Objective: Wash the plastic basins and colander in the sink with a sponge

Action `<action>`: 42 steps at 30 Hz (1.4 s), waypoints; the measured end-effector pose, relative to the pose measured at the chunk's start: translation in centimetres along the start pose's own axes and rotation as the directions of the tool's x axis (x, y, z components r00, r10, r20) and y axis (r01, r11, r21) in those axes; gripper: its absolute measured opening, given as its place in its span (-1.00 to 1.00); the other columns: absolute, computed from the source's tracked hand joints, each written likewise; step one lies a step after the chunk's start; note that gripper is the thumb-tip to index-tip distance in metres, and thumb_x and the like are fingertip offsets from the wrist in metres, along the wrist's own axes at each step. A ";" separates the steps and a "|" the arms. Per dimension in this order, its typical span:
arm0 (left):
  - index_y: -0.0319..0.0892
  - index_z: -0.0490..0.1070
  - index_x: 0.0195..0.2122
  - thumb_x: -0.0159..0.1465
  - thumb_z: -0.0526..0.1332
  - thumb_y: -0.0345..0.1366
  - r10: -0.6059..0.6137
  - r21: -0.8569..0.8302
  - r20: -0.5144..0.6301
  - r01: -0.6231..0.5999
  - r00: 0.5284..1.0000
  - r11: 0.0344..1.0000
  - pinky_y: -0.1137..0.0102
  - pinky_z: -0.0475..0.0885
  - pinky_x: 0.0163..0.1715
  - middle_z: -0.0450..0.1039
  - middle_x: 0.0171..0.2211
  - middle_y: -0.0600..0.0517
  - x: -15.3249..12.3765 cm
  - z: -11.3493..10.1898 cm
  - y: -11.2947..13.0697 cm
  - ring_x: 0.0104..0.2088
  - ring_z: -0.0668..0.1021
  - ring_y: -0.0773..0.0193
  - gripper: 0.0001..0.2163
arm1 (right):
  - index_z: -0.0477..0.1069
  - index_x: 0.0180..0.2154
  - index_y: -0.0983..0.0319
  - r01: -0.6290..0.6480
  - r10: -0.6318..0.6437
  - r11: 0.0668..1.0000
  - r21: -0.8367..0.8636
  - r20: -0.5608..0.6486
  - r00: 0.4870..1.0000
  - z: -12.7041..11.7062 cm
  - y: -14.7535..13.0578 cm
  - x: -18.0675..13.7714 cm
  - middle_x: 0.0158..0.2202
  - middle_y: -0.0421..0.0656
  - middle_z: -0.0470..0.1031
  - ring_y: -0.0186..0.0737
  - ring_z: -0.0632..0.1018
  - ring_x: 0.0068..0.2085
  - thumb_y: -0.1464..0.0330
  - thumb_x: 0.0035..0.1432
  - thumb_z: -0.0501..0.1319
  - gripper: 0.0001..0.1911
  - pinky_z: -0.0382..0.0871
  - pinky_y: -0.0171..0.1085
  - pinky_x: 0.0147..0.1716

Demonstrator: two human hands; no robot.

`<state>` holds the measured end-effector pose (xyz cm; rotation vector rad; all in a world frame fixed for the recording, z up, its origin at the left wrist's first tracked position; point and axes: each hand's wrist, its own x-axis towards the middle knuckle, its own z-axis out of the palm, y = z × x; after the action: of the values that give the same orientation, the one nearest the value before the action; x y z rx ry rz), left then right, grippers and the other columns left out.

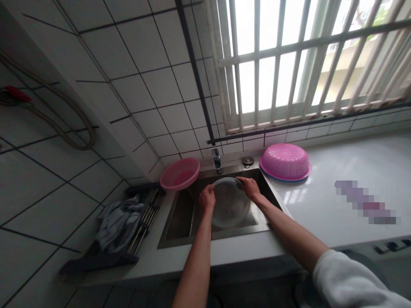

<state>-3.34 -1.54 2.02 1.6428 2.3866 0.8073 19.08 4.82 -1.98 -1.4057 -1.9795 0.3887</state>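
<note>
Over the steel sink (180,218) both my hands hold a round grey metal basin (230,206), tilted toward me. My left hand (207,198) grips its left rim with the fingers curled. At the top right of the rim my right hand (249,187) is closed on the edge. The faucet (217,161) stands just behind the basin, at the back of the sink.
A pink plastic basin (180,173) rests at the sink's back left corner. An upturned pink basket (285,161) lies on the white counter (337,179) to the right. A dish rack (135,226) with a grey cloth (117,222) sits left of the sink. Tiled walls and a barred window (298,60) stand behind.
</note>
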 end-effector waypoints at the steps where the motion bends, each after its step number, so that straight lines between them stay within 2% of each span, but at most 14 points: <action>1: 0.04 0.58 0.08 0.47 0.13 -0.13 -0.006 -0.010 -0.010 0.006 1.000 1.000 0.35 0.42 -0.13 0.65 0.01 -0.10 0.1 -0.1 -0.1 0.00 0.65 0.05 -0.72 | 0.54 0.17 0.02 -0.022 0.022 1.000 -0.003 -0.007 1.000 -0.2 0.2 0.0 0.07 -0.17 0.65 -0.06 0.67 0.06 0.48 0.26 0.27 -0.52 0.51 -0.17 0.14; 3: 0.05 0.59 0.07 0.47 0.14 -0.14 0.035 -0.022 0.007 -0.034 0.999 0.999 0.36 0.42 -0.12 0.66 0.00 -0.08 -0.1 0.1 0.1 0.00 0.65 0.06 -0.73 | 0.54 0.17 0.03 0.011 -0.010 1.000 0.011 -0.026 1.000 -0.2 -0.1 -0.3 0.09 -0.17 0.64 -0.07 0.66 0.08 0.49 0.27 0.25 -0.52 0.50 -0.17 0.15; 7: 0.13 0.60 0.05 0.46 0.17 -0.17 0.201 -0.007 0.144 -0.202 0.969 0.979 0.38 0.43 -0.07 0.67 -0.01 0.00 -0.9 1.0 1.1 0.00 0.65 0.12 -0.75 | 0.55 0.17 0.07 0.256 -0.258 0.964 0.066 0.027 0.966 0.9 -2.3 -1.0 0.14 -0.20 0.61 -0.15 0.63 0.12 0.58 0.23 0.21 -0.46 0.46 -0.23 0.19; 9: 0.15 0.60 0.04 0.45 0.18 -0.19 0.232 0.011 0.191 -0.238 0.954 0.971 0.37 0.43 -0.05 0.67 -0.01 0.02 -1.1 1.3 1.3 -0.01 0.65 0.13 -0.76 | 0.55 0.18 0.06 0.325 -0.330 0.943 0.072 0.073 0.941 1.2 -2.9 -1.0 0.13 -0.21 0.62 -0.16 0.62 0.13 0.59 0.20 0.22 -0.43 0.45 -0.23 0.21; 11: 0.15 0.60 0.04 0.44 0.19 -0.19 0.206 0.026 0.180 -0.214 0.962 0.977 0.37 0.43 -0.06 0.67 -0.02 0.02 -0.9 1.3 1.1 -0.01 0.65 0.12 -0.76 | 0.54 0.19 0.05 0.284 -0.287 0.958 0.048 0.083 0.954 0.9 -2.6 -0.8 0.14 -0.21 0.61 -0.14 0.62 0.14 0.58 0.20 0.24 -0.43 0.44 -0.22 0.21; 15: 0.08 0.59 0.07 0.45 0.16 -0.16 0.068 0.024 0.051 -0.069 0.996 0.997 0.36 0.43 -0.10 0.66 0.00 -0.05 -0.1 0.6 0.1 -0.01 0.65 0.08 -0.74 | 0.54 0.18 0.01 0.023 -0.021 0.999 -0.038 0.061 0.998 -0.4 -0.4 -0.2 0.08 -0.17 0.65 -0.05 0.67 0.07 0.45 0.29 0.28 -0.54 0.51 -0.18 0.12; 17: 0.06 0.58 0.07 0.46 0.15 -0.15 0.041 0.012 0.005 -0.041 0.999 0.999 0.36 0.43 -0.11 0.66 0.01 -0.07 0.1 0.5 -0.2 -0.01 0.65 0.06 -0.73 | 0.55 0.18 0.01 -0.032 0.034 0.998 -0.052 0.042 0.999 -0.6 0.1 -0.2 0.05 -0.15 0.66 -0.02 0.67 0.05 0.40 0.30 0.29 -0.57 0.52 -0.17 0.11; 24: 0.14 0.61 0.00 0.44 0.19 -0.24 0.237 0.007 0.132 -0.240 0.962 0.971 0.38 0.41 -0.12 0.68 -0.03 0.05 -0.9 1.5 1.0 -0.05 0.67 0.12 -0.77 | 0.55 0.18 0.03 0.239 -0.240 0.971 0.028 0.052 0.969 1.7 -2.6 -0.9 0.14 -0.23 0.61 -0.17 0.63 0.12 0.56 0.25 0.20 -0.46 0.47 -0.23 0.19; 26: 0.12 0.61 0.01 0.44 0.20 -0.23 0.205 -0.010 0.107 -0.205 0.973 0.979 0.38 0.41 -0.12 0.68 -0.02 0.04 -0.7 1.5 0.9 -0.04 0.66 0.12 -0.78 | 0.53 0.19 0.01 0.218 -0.219 0.975 0.033 0.036 0.975 1.5 -2.3 -0.7 0.15 -0.24 0.60 -0.16 0.63 0.13 0.59 0.22 0.20 -0.42 0.46 -0.23 0.19; 30: 0.04 0.59 0.06 0.46 0.17 -0.17 0.034 -0.079 -0.022 -0.036 0.999 0.996 0.38 0.41 -0.11 0.66 0.02 -0.06 0.0 0.7 -0.1 0.01 0.65 0.09 -0.75 | 0.55 0.18 0.02 -0.007 0.008 1.000 0.017 -0.023 1.000 -0.1 0.2 -0.1 0.07 -0.18 0.65 -0.07 0.66 0.07 0.50 0.25 0.26 -0.49 0.50 -0.21 0.13; 32: 0.01 0.59 0.07 0.47 0.16 -0.15 0.008 -0.090 -0.046 -0.012 0.999 0.996 0.37 0.41 -0.11 0.65 0.03 -0.09 0.2 0.5 -0.3 0.02 0.64 0.07 -0.73 | 0.56 0.16 0.03 -0.066 0.067 0.998 0.011 -0.032 0.997 -0.6 0.8 0.0 0.02 -0.16 0.67 -0.03 0.68 0.04 0.44 0.27 0.29 -0.55 0.52 -0.20 0.08; 34: 0.03 0.60 0.06 0.46 0.17 -0.17 0.055 -0.073 -0.025 -0.056 0.998 0.996 0.37 0.41 -0.10 0.66 0.02 -0.08 0.0 0.7 0.0 0.01 0.65 0.08 -0.75 | 0.56 0.15 0.03 -0.035 0.036 0.999 0.022 -0.038 0.999 -0.4 0.5 -0.3 0.05 -0.16 0.66 -0.04 0.68 0.04 0.43 0.28 0.28 -0.56 0.52 -0.20 0.09; 39: 0.11 0.61 0.02 0.44 0.20 -0.25 0.232 -0.019 0.147 -0.232 0.962 0.973 0.37 0.43 -0.05 0.67 -0.02 0.01 -0.9 1.8 1.1 -0.01 0.66 0.13 -0.76 | 0.57 0.15 0.04 0.208 -0.210 0.976 0.062 0.037 0.977 1.5 -2.3 -1.0 0.12 -0.21 0.62 -0.14 0.64 0.11 0.55 0.23 0.22 -0.48 0.48 -0.23 0.16; 42: 0.11 0.62 0.02 0.43 0.21 -0.25 0.213 -0.056 0.110 -0.208 0.971 0.977 0.35 0.45 -0.03 0.68 -0.03 0.01 -0.6 1.9 0.9 0.00 0.66 0.12 -0.77 | 0.57 0.14 0.02 0.181 -0.184 0.979 0.095 0.024 0.983 1.7 -1.8 -0.7 0.11 -0.22 0.63 -0.13 0.65 0.09 0.55 0.20 0.23 -0.46 0.47 -0.23 0.16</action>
<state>-1.58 -1.21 0.71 1.8926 2.1281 0.7672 16.80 3.77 -2.37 -1.1557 -2.0698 0.4167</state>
